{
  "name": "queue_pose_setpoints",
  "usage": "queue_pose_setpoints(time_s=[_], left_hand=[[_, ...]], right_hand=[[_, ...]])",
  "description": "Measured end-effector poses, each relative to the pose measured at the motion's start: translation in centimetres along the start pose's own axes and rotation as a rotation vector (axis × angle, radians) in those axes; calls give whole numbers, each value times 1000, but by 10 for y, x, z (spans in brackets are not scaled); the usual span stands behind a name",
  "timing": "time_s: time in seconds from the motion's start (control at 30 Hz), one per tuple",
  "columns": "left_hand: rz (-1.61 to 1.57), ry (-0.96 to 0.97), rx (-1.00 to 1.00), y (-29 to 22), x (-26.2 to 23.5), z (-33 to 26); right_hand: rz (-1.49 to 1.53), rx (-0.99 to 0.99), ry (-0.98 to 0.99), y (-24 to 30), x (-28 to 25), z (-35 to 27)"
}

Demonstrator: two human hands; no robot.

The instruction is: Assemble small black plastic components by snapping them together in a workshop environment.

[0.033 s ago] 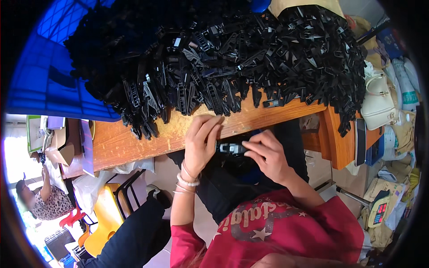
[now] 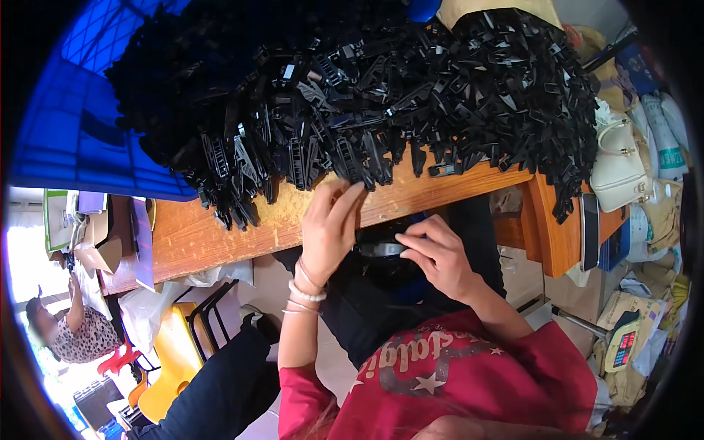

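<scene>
Left forearm [image 2: 299, 337] near upright, left hand [image 2: 328, 227] with fingers bent, tips blurred. Right hand [image 2: 446, 262] lower, thumb close below forefinger; right forearm [image 2: 499, 309] slants inward.

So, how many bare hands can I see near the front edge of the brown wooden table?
2: the left hand at the brown wooden table's front edge, and the right hand farther right, beside a small shiny grey piece.

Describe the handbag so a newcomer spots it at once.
Start at the wooden table heaped with black plastic parts. Just past the heap's right end sits a cream handbag. Its firm, smooth, handled shape sets it apart from the dark phone-like slab below and the limp pale bags to its right.
</scene>
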State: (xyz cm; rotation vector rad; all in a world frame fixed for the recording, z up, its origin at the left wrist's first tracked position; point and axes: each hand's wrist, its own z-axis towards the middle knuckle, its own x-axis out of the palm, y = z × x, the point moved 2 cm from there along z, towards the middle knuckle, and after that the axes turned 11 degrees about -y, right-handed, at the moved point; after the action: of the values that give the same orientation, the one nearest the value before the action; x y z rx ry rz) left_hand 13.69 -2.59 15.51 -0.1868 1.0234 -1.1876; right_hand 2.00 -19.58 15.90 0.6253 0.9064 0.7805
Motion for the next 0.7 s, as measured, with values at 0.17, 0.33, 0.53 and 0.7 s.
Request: queue_pose_setpoints(time_s=[0.17, 0.33, 0.53, 0.7], left_hand=[[502, 143, 430, -3, 2, 27], [447, 224, 491, 11, 9, 12], [610, 139, 495, 2, 12, 31], [508, 205, 629, -8, 16, 24]], right_hand=[[-451, -100, -268, -37, -26, 37], [-456, -210, -135, -56, -26, 52], [-22, 189, -76, -36, -12, 45], [36, 41, -157, -41, -8, 37]])
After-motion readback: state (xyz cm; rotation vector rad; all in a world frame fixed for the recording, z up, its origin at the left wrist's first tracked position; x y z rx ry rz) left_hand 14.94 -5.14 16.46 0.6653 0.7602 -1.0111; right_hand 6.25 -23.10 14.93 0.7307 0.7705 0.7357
